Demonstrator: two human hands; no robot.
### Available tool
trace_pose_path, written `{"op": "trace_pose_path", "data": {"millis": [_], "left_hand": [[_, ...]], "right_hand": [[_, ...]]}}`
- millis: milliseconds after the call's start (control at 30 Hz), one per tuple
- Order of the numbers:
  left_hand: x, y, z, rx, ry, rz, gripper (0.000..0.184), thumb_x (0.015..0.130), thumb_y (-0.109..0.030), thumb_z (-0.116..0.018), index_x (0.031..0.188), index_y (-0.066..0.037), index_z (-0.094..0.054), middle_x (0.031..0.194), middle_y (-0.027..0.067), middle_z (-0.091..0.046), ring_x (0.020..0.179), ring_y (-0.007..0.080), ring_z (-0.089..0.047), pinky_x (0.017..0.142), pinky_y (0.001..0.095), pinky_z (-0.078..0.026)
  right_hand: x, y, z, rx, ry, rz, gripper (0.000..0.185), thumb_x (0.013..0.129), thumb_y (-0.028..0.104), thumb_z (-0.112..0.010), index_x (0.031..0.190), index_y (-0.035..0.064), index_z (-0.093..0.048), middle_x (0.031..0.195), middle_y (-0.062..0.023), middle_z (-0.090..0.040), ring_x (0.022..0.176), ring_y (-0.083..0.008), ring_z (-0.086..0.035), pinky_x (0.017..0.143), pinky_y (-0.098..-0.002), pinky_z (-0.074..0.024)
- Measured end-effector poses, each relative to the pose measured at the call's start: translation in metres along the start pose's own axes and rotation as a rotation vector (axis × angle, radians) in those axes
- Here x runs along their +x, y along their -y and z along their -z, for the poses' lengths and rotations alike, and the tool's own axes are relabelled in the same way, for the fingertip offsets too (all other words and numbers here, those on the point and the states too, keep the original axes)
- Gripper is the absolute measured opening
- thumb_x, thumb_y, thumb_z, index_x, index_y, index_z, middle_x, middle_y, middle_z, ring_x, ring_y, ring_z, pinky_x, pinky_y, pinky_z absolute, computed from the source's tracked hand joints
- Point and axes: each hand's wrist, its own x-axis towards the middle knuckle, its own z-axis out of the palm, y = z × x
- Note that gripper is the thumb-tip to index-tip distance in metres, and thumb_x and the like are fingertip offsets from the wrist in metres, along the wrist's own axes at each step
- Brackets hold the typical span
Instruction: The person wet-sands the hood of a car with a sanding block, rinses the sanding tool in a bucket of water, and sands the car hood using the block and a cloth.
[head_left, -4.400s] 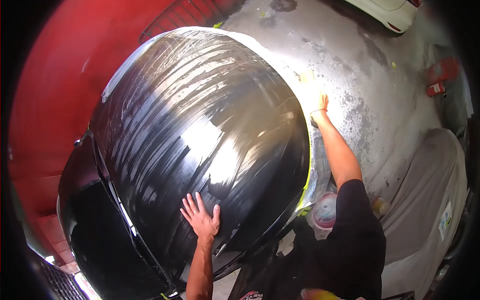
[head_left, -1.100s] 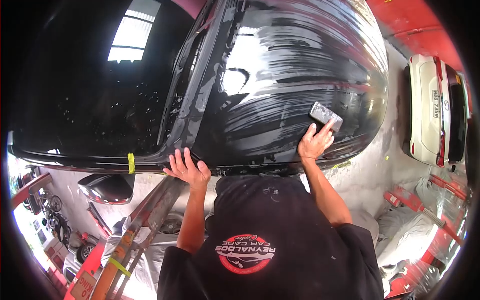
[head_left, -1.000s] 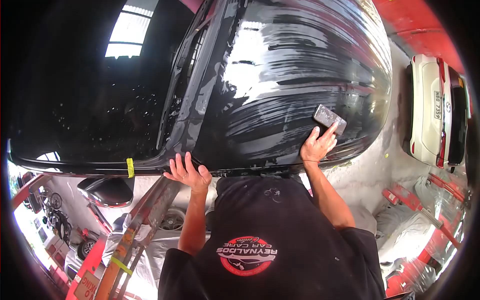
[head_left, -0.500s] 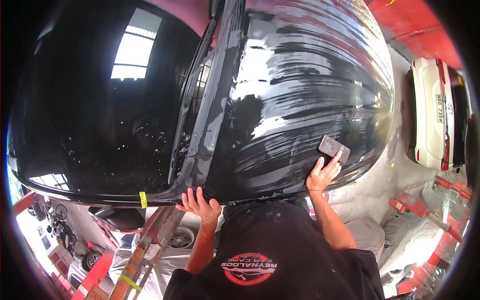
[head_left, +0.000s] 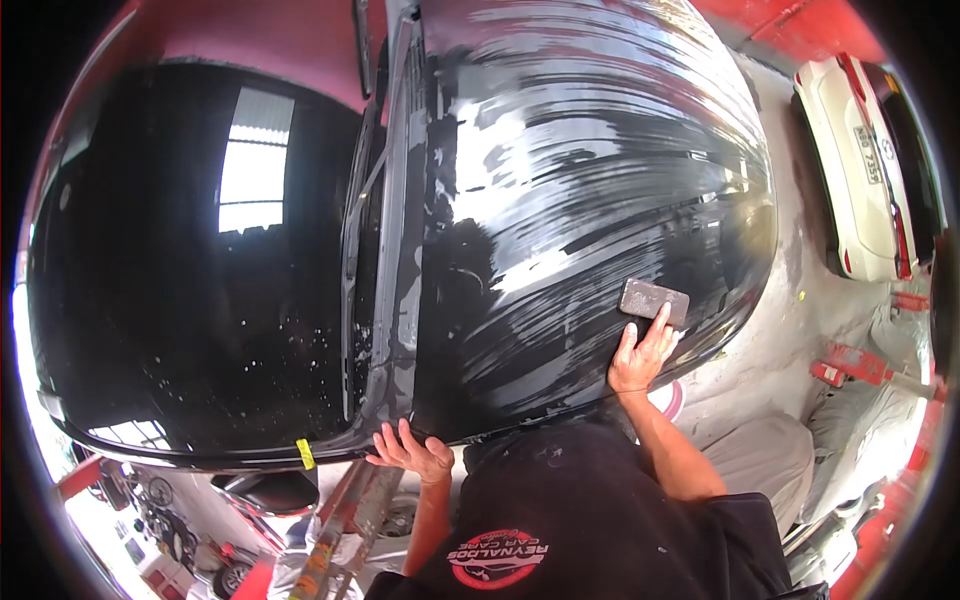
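My right hand [head_left: 645, 355] has its fingers pressed on a grey rectangular sanding block [head_left: 640, 297], which lies flat on the car's glossy black hood [head_left: 560, 330]. Wet-looking streaks run across the hood, mostly beyond the block. My left hand [head_left: 412, 452] rests open, fingers spread, on the car's edge at the lower corner of the windshield [head_left: 200, 330]. Beside that hand, toward the windshield, a strip of yellow tape [head_left: 306, 454] sticks to the edge.
A wiper arm [head_left: 352, 270] lies along the base of the windshield. At the right stands a white car [head_left: 850, 170]. Red metal equipment [head_left: 855, 362] and grey covers [head_left: 760, 455] are at the lower right. A worn metal post [head_left: 350, 510] rises below my left hand.
My view has turned and shifted, so the car sits at a different angle. My right hand and the sanding block appear slightly further left. My left hand stays on the car's edge.
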Motion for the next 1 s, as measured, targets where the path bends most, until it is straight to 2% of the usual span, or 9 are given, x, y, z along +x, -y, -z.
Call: {"op": "trace_pose_path", "data": {"millis": [167,300,467,633,800,1000], "left_hand": [[-0.001,-0.001,0.002,0.001,0.03,0.018,0.056,0.103,-0.038,-0.036,0.135,0.003,-0.055,0.148,0.0238,-0.046,0.147,0.0409,-0.029,0.121,0.0615,0.0],[-0.002,-0.001,0.003,0.002,0.053,0.033,0.058,0.101,-0.038,-0.035,0.135,0.005,-0.054,0.147,0.0246,-0.046,0.146,0.0428,-0.029,0.12,0.0625,0.0],[-0.003,-0.003,0.005,0.002,0.078,0.063,0.056,0.102,-0.038,-0.036,0.135,0.003,-0.055,0.148,0.0237,-0.045,0.145,0.0436,-0.03,0.119,0.0661,-0.002],[0.0,-0.005,0.006,0.024,0.07,0.06,0.055,0.101,-0.037,-0.037,0.135,0.003,-0.055,0.148,0.0236,-0.045,0.145,0.0436,-0.03,0.119,0.066,-0.002],[-0.002,-0.003,0.004,0.004,0.078,0.076,0.059,0.102,-0.043,-0.035,0.138,0.0,-0.053,0.148,0.0212,-0.045,0.147,0.041,-0.027,0.119,0.0636,0.001],[-0.004,0.0,0.003,0.001,0.075,0.048,0.062,0.103,-0.042,-0.033,0.144,0.001,-0.049,0.152,0.0224,-0.043,0.148,0.0419,-0.026,0.12,0.0621,0.001]], "right_hand": [[0.0,0.001,0.004,0.049,0.018,0.024,0.076,0.093,0.028,-0.061,0.156,-0.0008,-0.03,0.137,-0.0283,-0.05,0.13,-0.0437,-0.044,0.12,-0.0567,-0.0171],[-0.001,-0.001,0.001,0.041,0.004,0.021,0.075,0.093,0.028,-0.06,0.155,-0.0012,-0.031,0.139,-0.0278,-0.05,0.132,-0.0429,-0.043,0.119,-0.0585,-0.0166],[0.0,0.001,0.005,0.05,-0.01,0.031,0.074,0.093,0.027,-0.06,0.154,-0.0023,-0.031,0.139,-0.0266,-0.051,0.135,-0.0426,-0.041,0.119,-0.0587,-0.0158],[0.001,0.003,0.007,0.081,0.031,0.008,0.075,0.092,0.026,-0.061,0.154,-0.0039,-0.031,0.142,-0.0258,-0.052,0.139,-0.0427,-0.038,0.12,-0.0585,-0.0144],[0.0,0.002,0.007,0.08,0.006,0.036,0.075,0.092,0.025,-0.061,0.154,-0.0045,-0.031,0.144,-0.025,-0.05,0.141,-0.0426,-0.037,0.12,-0.0591,-0.0132],[0.002,0.004,0.01,0.082,0.018,0.039,0.076,0.091,0.025,-0.062,0.154,-0.0053,-0.031,0.144,-0.0246,-0.05,0.141,-0.0423,-0.036,0.119,-0.0597,-0.0142]]}}
